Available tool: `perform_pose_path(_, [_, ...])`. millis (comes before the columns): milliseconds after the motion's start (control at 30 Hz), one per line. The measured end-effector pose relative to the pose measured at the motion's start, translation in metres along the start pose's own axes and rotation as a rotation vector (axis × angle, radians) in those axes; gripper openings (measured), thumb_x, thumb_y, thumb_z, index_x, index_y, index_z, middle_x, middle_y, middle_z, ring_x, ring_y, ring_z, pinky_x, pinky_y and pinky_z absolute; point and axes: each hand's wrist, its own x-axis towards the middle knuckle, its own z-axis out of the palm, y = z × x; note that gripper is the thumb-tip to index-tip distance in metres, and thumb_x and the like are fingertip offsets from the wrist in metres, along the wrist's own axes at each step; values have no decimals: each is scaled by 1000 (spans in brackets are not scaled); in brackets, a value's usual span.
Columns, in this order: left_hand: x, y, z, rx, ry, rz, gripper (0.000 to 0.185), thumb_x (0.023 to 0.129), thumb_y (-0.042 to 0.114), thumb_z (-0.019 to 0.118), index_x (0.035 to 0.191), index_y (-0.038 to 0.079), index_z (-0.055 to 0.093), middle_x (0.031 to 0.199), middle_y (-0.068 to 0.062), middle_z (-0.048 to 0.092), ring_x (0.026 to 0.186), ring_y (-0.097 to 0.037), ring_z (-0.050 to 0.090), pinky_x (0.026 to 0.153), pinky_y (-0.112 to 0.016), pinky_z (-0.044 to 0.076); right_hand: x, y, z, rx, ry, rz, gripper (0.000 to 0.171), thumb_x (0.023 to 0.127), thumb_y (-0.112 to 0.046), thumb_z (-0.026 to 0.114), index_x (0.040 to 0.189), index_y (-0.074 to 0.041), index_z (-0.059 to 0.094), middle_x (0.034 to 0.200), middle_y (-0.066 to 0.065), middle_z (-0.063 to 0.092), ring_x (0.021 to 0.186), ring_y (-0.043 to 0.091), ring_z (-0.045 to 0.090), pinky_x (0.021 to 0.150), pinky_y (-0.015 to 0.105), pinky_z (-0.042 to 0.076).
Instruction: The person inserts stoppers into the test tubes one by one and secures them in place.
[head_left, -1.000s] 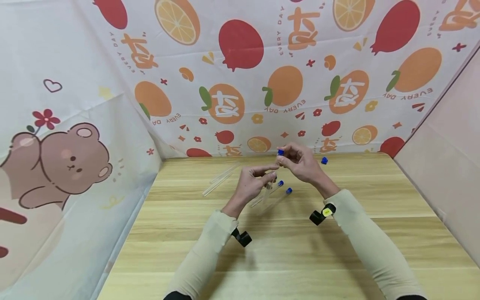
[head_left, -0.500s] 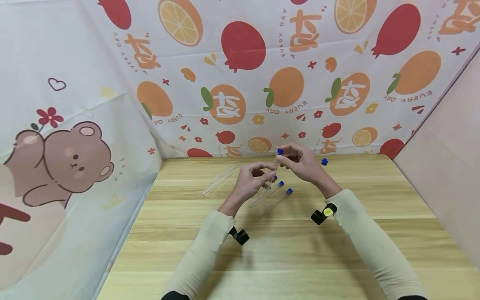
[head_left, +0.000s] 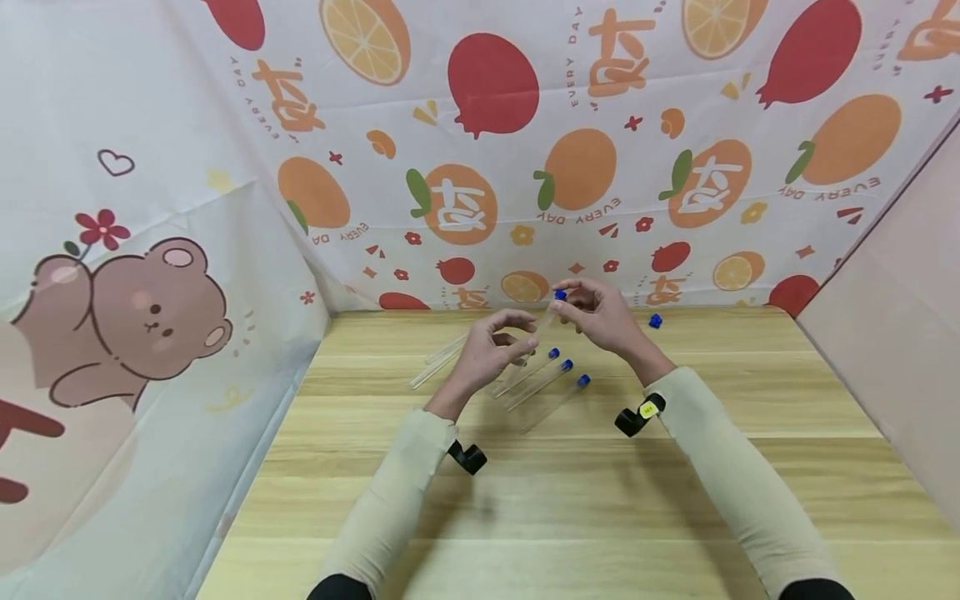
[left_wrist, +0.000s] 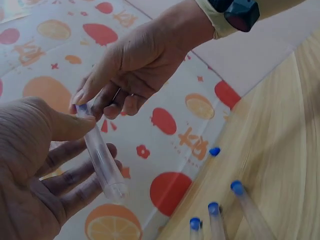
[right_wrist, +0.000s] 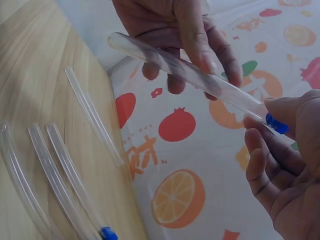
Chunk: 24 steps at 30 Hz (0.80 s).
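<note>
A clear test tube [right_wrist: 150, 52] with a blue cap [head_left: 560, 295] is held slanted above the table between both hands. My right hand [head_left: 603, 317] pinches its capped end between thumb and fingers. Lower on the tube, my left hand [head_left: 483, 350] has its thumb on one side and its fingers on the other, as the right wrist view shows. Under the hands, three capped test tubes lie side by side on the table, the nearest cap [head_left: 584, 381] pointing right. In the left wrist view, the held tube [left_wrist: 105, 165] crosses the left fingers.
Clear tubes [head_left: 437, 367] lie on the wooden table [head_left: 570, 517] left of the left hand, their far ends partly hidden behind it. A loose blue cap [head_left: 656, 320] sits near the back edge, right of the right hand. A fruit-print cloth [head_left: 495, 83] hangs behind.
My left hand has shifted slightly left, away from the cap, and its fingers have spread. More of the held tube shows between the hands. My right hand keeps its pinch at the capped end.
</note>
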Motion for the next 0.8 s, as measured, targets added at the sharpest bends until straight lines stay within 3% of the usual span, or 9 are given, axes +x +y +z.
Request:
perform_pose_path(167, [5, -7, -8, 73, -1, -21, 27, 95, 14, 73, 121, 9, 69, 117, -15, 69, 78, -12, 73, 73, -48, 64, 8, 10, 7, 37, 15, 38, 29, 100, -21, 66, 125, -7, 65, 76, -9, 71, 65, 15, 61, 54, 28, 49])
perform_pose_path(400, [12, -22, -16, 180, 28, -61, 18, 94, 11, 73, 112, 6, 72, 112, -16, 72, 85, -21, 73, 79, -58, 61, 20, 32, 19, 2, -3, 128, 29, 100, -26, 66, 123, -8, 68, 84, 1, 66, 69, 11, 58, 56, 24, 51])
perform_pose_path(600, [18, -37, -20, 271, 61, -67, 16, 93, 10, 74, 108, 5, 74, 108, -16, 74, 88, -28, 73, 68, -38, 64, 29, 47, 30, -41, 6, 182, 27, 100, -27, 67, 120, -10, 72, 85, 5, 66, 70, 14, 58, 57, 23, 52])
perform_pose_path(667, [21, -43, -19, 301, 68, -70, 16, 92, 10, 75, 107, 5, 74, 107, -15, 75, 85, -26, 72, 65, -30, 62, 31, 52, 33, -74, 4, 211, 27, 100, -26, 67, 120, -10, 72, 89, 7, 67, 74, 19, 61, 58, 23, 52])
perform_pose_path(800, [25, -53, -16, 352, 76, -74, 15, 91, 9, 75, 106, 5, 74, 106, -14, 75, 82, -23, 70, 65, -26, 59, 31, 58, 36, -128, 2, 256, 27, 100, -24, 67, 120, -6, 71, 103, 12, 68, 88, 26, 64, 66, 25, 53])
